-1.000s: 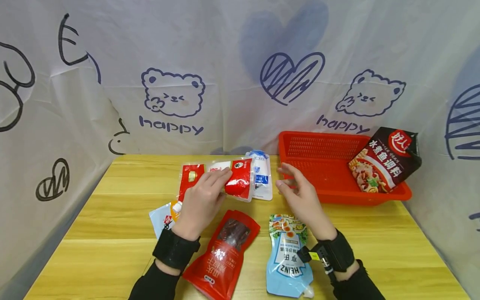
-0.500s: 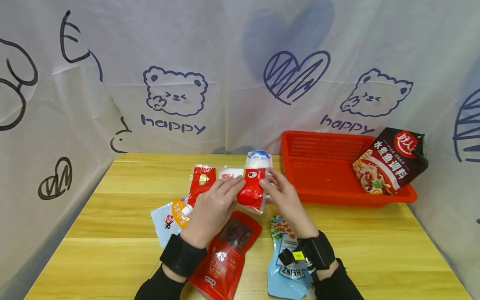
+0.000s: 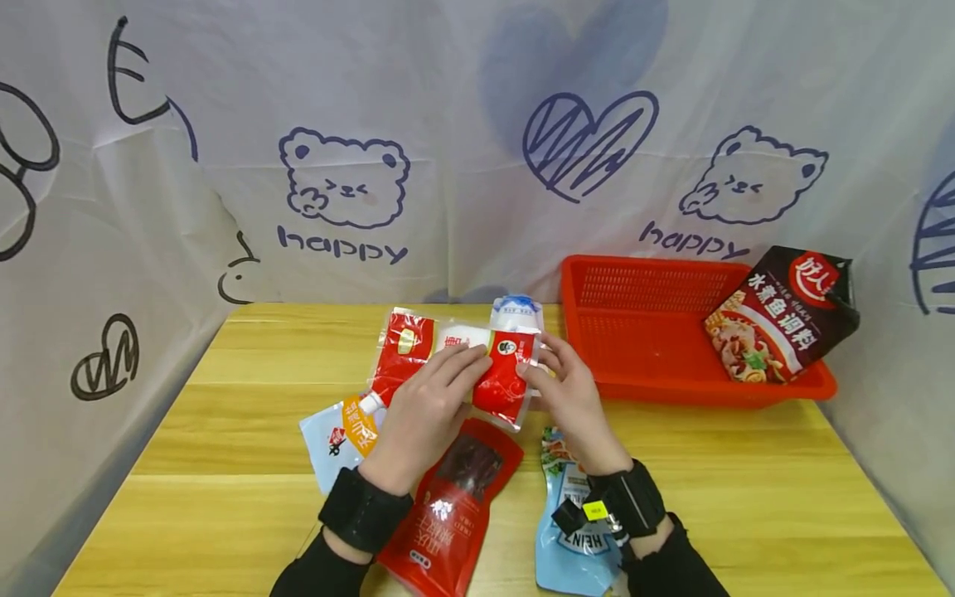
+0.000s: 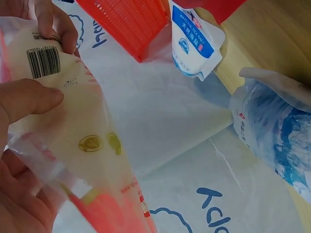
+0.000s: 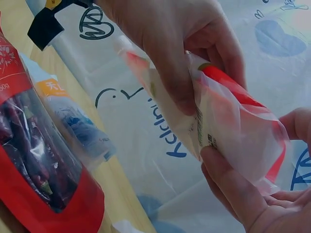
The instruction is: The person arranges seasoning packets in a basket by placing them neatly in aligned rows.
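Observation:
A red and white plastic packet (image 3: 507,377) is held in the air between both hands, with a barcode on its underside. My left hand (image 3: 433,406) grips its middle, thumb beneath and fingers on the printed face. The right hand (image 3: 570,398) pinches its right end; the right wrist view shows the thumb on the back of the packet (image 5: 243,131). Partly hidden behind the packet lies a white and blue sea salt pouch (image 3: 516,313). Below the hands are a red pouch of dried chilies (image 3: 440,514) and a light blue Heinz pouch (image 3: 570,564), partly covered by the right wrist.
A red plastic basket (image 3: 649,390) stands at the back right, with a dark seasoning packet (image 3: 783,315) leaning in its right end. Left of the chili pouch lies a light blue and orange pouch (image 3: 336,439). A drawn-on white cloth (image 3: 462,166) hangs behind the wooden table (image 3: 209,497).
One second ago only the left hand held the packet. The right hand has since moved left and taken its right end. The packet has shifted slightly right and toward me.

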Demonstrator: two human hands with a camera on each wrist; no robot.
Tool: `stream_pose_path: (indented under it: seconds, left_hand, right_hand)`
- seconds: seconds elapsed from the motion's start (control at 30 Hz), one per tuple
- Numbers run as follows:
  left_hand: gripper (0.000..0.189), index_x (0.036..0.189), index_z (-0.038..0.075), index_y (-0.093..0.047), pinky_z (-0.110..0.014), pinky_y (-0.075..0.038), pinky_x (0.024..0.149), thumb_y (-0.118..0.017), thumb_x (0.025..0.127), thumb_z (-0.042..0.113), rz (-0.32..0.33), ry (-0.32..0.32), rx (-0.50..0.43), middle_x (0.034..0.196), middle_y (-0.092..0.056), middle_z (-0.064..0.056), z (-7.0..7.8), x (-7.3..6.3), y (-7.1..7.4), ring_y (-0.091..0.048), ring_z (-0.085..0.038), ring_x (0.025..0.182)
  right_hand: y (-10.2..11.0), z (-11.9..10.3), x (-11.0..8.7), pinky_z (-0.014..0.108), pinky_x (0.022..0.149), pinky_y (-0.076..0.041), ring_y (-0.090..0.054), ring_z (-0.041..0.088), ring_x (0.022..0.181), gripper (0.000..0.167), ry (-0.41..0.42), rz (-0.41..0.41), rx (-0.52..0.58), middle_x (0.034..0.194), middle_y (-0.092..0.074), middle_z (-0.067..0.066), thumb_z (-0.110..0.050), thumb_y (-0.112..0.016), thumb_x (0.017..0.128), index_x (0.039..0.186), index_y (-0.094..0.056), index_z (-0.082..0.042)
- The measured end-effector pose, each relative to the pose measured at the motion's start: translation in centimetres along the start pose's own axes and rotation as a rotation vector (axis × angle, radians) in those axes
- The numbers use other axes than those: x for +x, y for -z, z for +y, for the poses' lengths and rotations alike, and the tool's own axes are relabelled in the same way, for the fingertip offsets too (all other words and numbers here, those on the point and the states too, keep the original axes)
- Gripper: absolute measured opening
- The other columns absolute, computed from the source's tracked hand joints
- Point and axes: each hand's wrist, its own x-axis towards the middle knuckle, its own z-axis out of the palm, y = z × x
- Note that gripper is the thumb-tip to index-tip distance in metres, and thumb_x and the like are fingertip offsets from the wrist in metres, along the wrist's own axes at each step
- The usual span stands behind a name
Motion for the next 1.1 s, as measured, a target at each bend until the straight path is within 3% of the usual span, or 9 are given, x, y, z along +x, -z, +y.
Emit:
stream_pose_path:
  seconds: [0.17,0.33,0.67,0.83,0.97,1.1]
  left_hand:
    - [0.067,0.143,0.005,-0.06,-0.048,-0.043,0.115,-0.089,0.082,0.01,0.005,-0.001,-0.008,0.148,-0.059,-0.013,-0.2,0.3,-0.1,-0.051,-0.032,0.14]
    - [0.081,0.151,0.005,-0.049,-0.057,-0.033,0.12,-0.089,0.081,0.016,0.014,0.044,-0.025,0.16,-0.044,-0.015,-0.4,0.3,0.0,-0.038,-0.035,0.149]
    - [0.109,0.159,0.001,-0.031,-0.063,-0.024,0.122,-0.092,0.076,0.039,0.161,0.105,-0.091,0.166,-0.025,-0.024,-1.2,0.5,-0.2,-0.021,-0.042,0.154]
    - [0.111,0.164,0.002,-0.014,-0.066,-0.019,0.122,-0.082,0.086,0.041,0.193,0.259,-0.17,0.171,-0.005,-0.022,-1.4,0.3,-0.1,-0.008,-0.041,0.157]
    - [0.111,0.164,0.0,-0.001,-0.07,-0.02,0.12,-0.073,0.093,0.044,0.208,0.439,-0.257,0.172,0.012,-0.018,-1.4,0.1,-0.1,0.002,-0.039,0.158]
    - [0.115,0.163,0.001,0.011,-0.069,-0.02,0.121,-0.071,0.096,0.046,0.216,0.62,-0.403,0.171,0.019,-0.014,-1.6,0.1,0.0,0.005,-0.036,0.158]
  right_hand:
    - [0.0,-0.3,0.1,0.032,0.082,-0.062,-0.063,0.036,0.117,0.063,0.013,0.042,0.011,0.15,-0.053,0.017,-0.015,-0.064,0.102,0.158,-0.035,-0.008]
    - [0.2,-0.4,0.1,0.028,0.08,-0.062,-0.063,0.031,0.115,0.063,0.015,0.097,0.042,0.148,-0.053,0.016,-0.013,-0.063,0.103,0.159,-0.034,-0.008]
    - [0.6,-0.4,0.0,0.031,0.081,-0.062,-0.065,0.022,0.107,0.059,0.106,0.146,0.181,0.142,-0.055,0.013,-0.01,-0.06,0.104,0.157,-0.033,-0.009]
    - [0.7,-0.5,-0.1,0.032,0.084,-0.062,-0.063,0.025,0.111,0.059,0.122,0.159,0.21,0.143,-0.056,0.008,-0.014,-0.061,0.104,0.156,-0.033,-0.012]
    - [0.7,-0.5,-0.1,0.032,0.084,-0.062,-0.064,0.023,0.11,0.058,0.139,0.164,0.212,0.145,-0.055,0.008,-0.013,-0.06,0.105,0.156,-0.033,-0.013]
    - [0.6,-0.4,-0.2,0.03,0.083,-0.062,-0.065,0.02,0.108,0.057,0.168,0.168,0.224,0.147,-0.053,0.011,-0.01,-0.058,0.105,0.156,-0.032,-0.01]
